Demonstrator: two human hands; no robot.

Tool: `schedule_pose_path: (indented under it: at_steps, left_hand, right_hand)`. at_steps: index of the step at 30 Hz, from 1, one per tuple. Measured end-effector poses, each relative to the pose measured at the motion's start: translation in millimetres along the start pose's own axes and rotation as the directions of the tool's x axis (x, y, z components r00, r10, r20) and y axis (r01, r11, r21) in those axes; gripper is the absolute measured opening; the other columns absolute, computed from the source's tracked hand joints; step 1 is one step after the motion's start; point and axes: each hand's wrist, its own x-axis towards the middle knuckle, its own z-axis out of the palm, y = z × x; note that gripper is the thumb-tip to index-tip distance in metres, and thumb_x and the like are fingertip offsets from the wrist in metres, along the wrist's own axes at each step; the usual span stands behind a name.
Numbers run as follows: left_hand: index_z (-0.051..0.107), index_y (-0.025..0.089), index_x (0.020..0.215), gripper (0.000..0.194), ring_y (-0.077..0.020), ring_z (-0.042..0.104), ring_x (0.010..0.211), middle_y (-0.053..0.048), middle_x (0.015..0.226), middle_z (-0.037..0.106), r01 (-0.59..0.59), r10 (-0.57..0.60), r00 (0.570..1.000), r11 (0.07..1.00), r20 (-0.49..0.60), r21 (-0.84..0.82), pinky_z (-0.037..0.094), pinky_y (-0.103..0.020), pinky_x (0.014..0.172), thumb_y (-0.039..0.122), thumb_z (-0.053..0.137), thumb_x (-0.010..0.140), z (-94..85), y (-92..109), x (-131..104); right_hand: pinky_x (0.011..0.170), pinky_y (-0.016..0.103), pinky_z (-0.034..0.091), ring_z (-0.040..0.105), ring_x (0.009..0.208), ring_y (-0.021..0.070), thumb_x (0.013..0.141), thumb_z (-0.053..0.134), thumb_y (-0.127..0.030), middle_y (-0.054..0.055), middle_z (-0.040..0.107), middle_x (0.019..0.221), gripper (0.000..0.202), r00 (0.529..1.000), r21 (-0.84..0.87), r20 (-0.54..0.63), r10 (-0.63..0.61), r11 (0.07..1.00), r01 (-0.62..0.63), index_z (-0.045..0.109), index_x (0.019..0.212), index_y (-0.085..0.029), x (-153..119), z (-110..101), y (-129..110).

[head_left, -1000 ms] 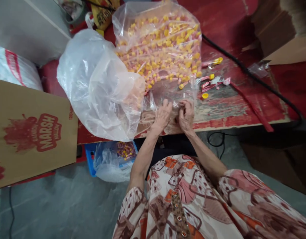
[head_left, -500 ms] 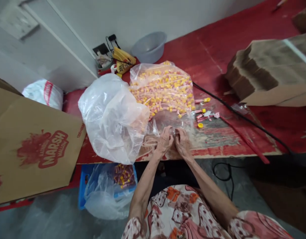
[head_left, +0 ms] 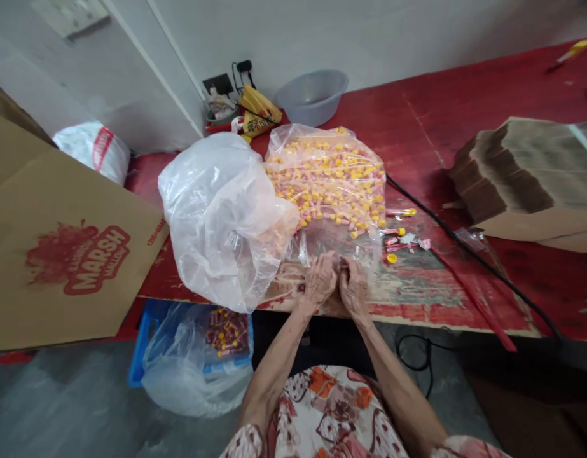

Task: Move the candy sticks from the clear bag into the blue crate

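Observation:
At the table's front edge, my left hand [head_left: 320,278] and my right hand [head_left: 353,286] sit side by side with fingers curled. Both grip the gathered mouth of a clear plastic bag [head_left: 324,240]. Behind them, the bag's body bulges with many small pink tubes with yellow caps [head_left: 329,178]. A large white plastic bag [head_left: 221,216] leans against its left side. Just right of the clear bag lie a few loose tubes [head_left: 402,212], a yellow cap [head_left: 392,259] and some pink and white scraps [head_left: 407,242].
A cardboard box [head_left: 78,242] fills the left. Below the table is a blue crate [head_left: 139,356] holding more tubes. A translucent basin [head_left: 312,98] stands by the wall. Stacked cardboard [head_left: 526,178] sits at right, with a black cable [head_left: 465,245] and red strip [head_left: 474,292] before it.
The camera view has tilted and shifted slightly, so the scene sits differently in the picture. Both hands keep nearly the same place on the clear bag's mouth.

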Motion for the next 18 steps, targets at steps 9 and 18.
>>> schedule_pose_path:
  at_steps: [9,18]
  left_hand:
    - [0.059,0.022,0.15,0.051,-0.0273,0.072,0.131,-0.014,0.14,0.074,0.023,-0.026,0.998,0.999,-0.065,-0.04,0.06,-0.05,0.118,0.01,0.046,0.103,-6.6,-3,-11]
    - [0.067,0.022,0.136,0.042,-0.0274,0.076,0.114,-0.012,0.122,0.077,0.013,-0.012,0.999,0.999,-0.043,0.033,0.064,-0.045,0.105,0.008,0.053,0.098,4.1,-5,-8]
  right_hand:
    - [0.11,0.052,0.055,0.074,0.118,0.0321,0.11,0.048,-0.045,0.013,0.082,0.121,0.036,0.979,0.011,0.187,-0.076,0.997,0.075,0.078,0.119,-0.027,3,-9,-12]
    - [0.105,0.051,0.058,0.075,0.114,0.0319,0.11,0.046,-0.044,0.013,0.082,0.119,0.037,0.983,0.008,0.168,-0.071,0.997,0.071,0.08,0.111,-0.027,5,-6,-8]
